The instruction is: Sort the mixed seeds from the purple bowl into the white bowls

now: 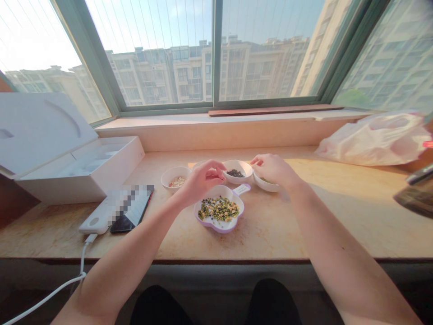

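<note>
A white dish [219,221] with a lilac rim and short handle stands in front of me, holding mixed green, black and yellow beans [219,208]. Above its far left side hovers my left hand [204,178], fingers bent together; whatever they hold is too small to make out. My right hand [272,168] is over a white bowl [269,186] with greenish beans, its fingers closed near the far rim and partly hidden. Between the hands sits a bowl [244,178] of black beans [235,173]. Another bowl [165,181] holds pale flat pieces; one more is mostly hidden behind my left hand.
An open white box [84,180] stands at the left. Nearer lie a white power bank [96,216] with a cable [67,283] and a dark phone [123,224]. A plastic bag [375,140] rests at the back right, with a dark object [416,194] at the right edge.
</note>
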### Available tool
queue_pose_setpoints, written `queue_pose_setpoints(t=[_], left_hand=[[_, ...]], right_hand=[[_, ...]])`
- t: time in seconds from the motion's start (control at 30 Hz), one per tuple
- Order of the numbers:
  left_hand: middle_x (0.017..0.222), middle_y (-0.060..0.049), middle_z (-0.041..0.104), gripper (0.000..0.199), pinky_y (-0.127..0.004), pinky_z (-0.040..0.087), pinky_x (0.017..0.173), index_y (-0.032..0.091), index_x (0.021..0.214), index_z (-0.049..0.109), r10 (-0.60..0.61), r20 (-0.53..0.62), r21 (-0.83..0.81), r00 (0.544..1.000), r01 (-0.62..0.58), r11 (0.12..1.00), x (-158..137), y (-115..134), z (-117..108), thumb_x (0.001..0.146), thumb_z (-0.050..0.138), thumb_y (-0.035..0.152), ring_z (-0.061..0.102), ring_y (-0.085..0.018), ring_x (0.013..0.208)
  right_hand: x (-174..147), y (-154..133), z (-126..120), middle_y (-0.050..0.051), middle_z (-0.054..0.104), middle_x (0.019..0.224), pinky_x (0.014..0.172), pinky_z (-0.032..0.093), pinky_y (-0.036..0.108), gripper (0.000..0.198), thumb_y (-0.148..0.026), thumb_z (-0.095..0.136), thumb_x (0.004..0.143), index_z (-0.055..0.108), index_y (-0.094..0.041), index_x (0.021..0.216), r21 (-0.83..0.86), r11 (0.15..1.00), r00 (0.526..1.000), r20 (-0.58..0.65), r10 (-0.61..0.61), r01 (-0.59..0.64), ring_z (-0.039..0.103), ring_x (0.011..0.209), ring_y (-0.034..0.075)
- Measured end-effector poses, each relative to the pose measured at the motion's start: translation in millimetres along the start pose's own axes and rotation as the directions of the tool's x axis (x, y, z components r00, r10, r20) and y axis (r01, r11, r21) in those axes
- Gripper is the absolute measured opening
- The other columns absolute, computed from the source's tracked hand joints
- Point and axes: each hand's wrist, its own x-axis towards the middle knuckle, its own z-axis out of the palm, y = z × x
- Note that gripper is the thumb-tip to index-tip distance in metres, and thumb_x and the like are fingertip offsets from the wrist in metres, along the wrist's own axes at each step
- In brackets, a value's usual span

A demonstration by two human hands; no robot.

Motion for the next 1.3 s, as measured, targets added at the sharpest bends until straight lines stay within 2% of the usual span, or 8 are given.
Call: queue_pose_setpoints(t=[0.17,0.37,0.47,0.57,0.7,1.0,1.13,1.3], left_hand=[[0.090,0.001,0.062,0.032,-0.026,0.056,0.079,0.019,0.106,0.061,-0.094,-0.040,-0.183,0.995,0.085,0.979,2.6,-2.5,-4.1,0.078,0.076,0.015,0.070,-0.015,0.091],[0.093,0.001,0.061,0.032,-0.022,0.054,0.075,0.019,0.108,0.063,-0.066,-0.126,-0.124,0.990,0.050,0.991,3.6,-5.4,-5.3,0.079,0.074,0.011,0.070,-0.013,0.089],[0.092,0.001,0.063,0.027,-0.023,0.055,0.078,0.019,0.108,0.064,0.040,-0.182,0.032,0.982,-0.034,0.999,3.8,-7.6,-3.7,0.083,0.071,0.010,0.070,-0.011,0.087],[0.097,-0.001,0.067,0.021,-0.025,0.057,0.082,0.019,0.105,0.067,0.193,-0.200,0.246,0.961,-0.142,0.959,1.8,-7.2,-0.9,0.087,0.068,0.009,0.070,-0.011,0.087],[0.097,-0.003,0.069,0.019,-0.027,0.058,0.082,0.019,0.104,0.070,0.346,-0.115,0.470,0.931,-0.256,0.845,-1.9,-3.9,1.9,0.088,0.071,0.009,0.070,-0.012,0.085],[0.097,-0.002,0.075,0.021,-0.028,0.059,0.085,0.020,0.106,0.070,0.444,-0.063,0.599,0.894,-0.322,0.733,-4.9,2.7,3.9,0.090,0.069,0.007,0.073,-0.013,0.084],[0.104,-0.003,0.076,0.019,-0.029,0.059,0.088,0.020,0.110,0.068,0.412,-0.055,0.582,0.910,-0.306,0.754,-4.9,5.0,2.6,0.095,0.063,0.011,0.075,-0.013,0.089],[0.107,-0.004,0.074,0.025,-0.032,0.056,0.086,0.020,0.104,0.071,0.179,0.185,0.703,0.966,-0.258,0.663,-6.3,12.1,-3.0,0.091,0.058,0.005,0.072,-0.018,0.095]], right_hand=[[0.4,0.3,2.7,0.008,0.080,0.100,0.072,0.047,0.030,0.027,-0.024,0.057,0.089,0.080,-0.019,0.102,0.030,0.999,1.000,-0.005,-0.025,0.025,0.072,0.090,0.024],[-3.5,-12.4,-3.0,0.009,0.079,0.092,0.073,0.046,0.030,0.025,-0.028,0.060,0.091,0.080,-0.016,0.098,0.222,0.974,0.999,-0.012,-0.052,0.053,0.069,0.084,0.022],[-10.9,-27.0,-3.2,0.004,0.072,0.073,0.063,0.042,0.028,0.035,-0.045,0.061,0.092,0.079,-0.016,0.097,0.488,0.868,0.984,0.090,-0.155,0.092,0.060,0.066,0.016],[-19.6,-43.8,2.5,0.000,0.061,0.060,0.053,0.036,0.026,0.051,-0.065,0.063,0.087,0.076,-0.015,0.089,0.735,0.677,0.915,0.248,-0.318,0.037,0.049,0.053,0.012],[-26.8,-60.3,12.1,-0.002,0.055,0.056,0.050,0.034,0.025,0.055,-0.070,0.069,0.081,0.069,-0.015,0.078,0.861,0.507,0.840,0.306,-0.449,-0.042,0.046,0.049,0.009],[-27.6,-66.6,19.8,-0.002,0.053,0.053,0.048,0.032,0.024,0.052,-0.066,0.077,0.075,0.069,-0.015,0.070,0.918,0.381,0.870,0.272,-0.412,-0.107,0.044,0.049,0.009],[-24.8,-62.4,18.0,-0.002,0.054,0.054,0.051,0.034,0.025,0.049,-0.064,0.074,0.078,0.071,-0.015,0.071,0.903,0.428,0.912,0.205,-0.354,-0.037,0.045,0.051,0.010],[-11.7,-38.5,6.9,0.006,0.075,0.079,0.064,0.044,0.030,0.030,-0.044,0.066,0.086,0.080,-0.017,0.090,0.642,0.758,0.992,-0.051,-0.113,0.119,0.060,0.067,0.016]])
